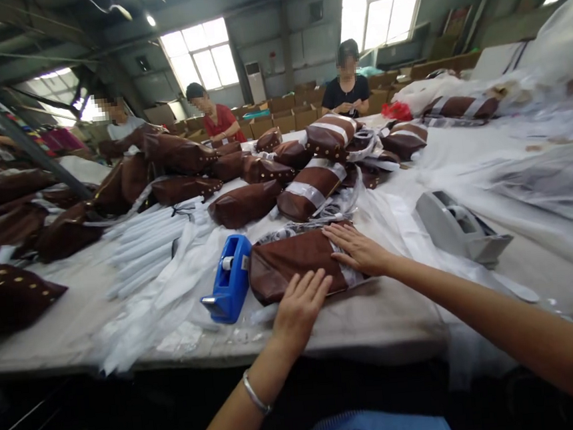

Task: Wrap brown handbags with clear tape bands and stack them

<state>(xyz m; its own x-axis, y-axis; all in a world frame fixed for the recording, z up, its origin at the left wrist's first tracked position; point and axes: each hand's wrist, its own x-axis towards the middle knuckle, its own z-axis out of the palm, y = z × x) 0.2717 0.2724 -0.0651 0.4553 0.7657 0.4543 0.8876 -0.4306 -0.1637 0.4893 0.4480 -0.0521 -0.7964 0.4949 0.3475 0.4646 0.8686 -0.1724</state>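
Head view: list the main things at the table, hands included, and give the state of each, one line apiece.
Brown bag: lying down, pale strip across its right part.
Left hand: resting on the bag's near side.
Right hand: flat on the bag's right part.
Blue tape dispenser: set down, unheld.
Grey tape dispenser: set down, unheld.
White rolls: laid side by side.
Other brown bags: heaped.
Bracelet: worn at the left wrist.

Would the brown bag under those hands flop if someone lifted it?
The brown bag probably keeps its shape, since it looks plump and filled out. It may give a little when pressed, judging by its creased end. Lying on its broad side, it seems unlikely to roll.
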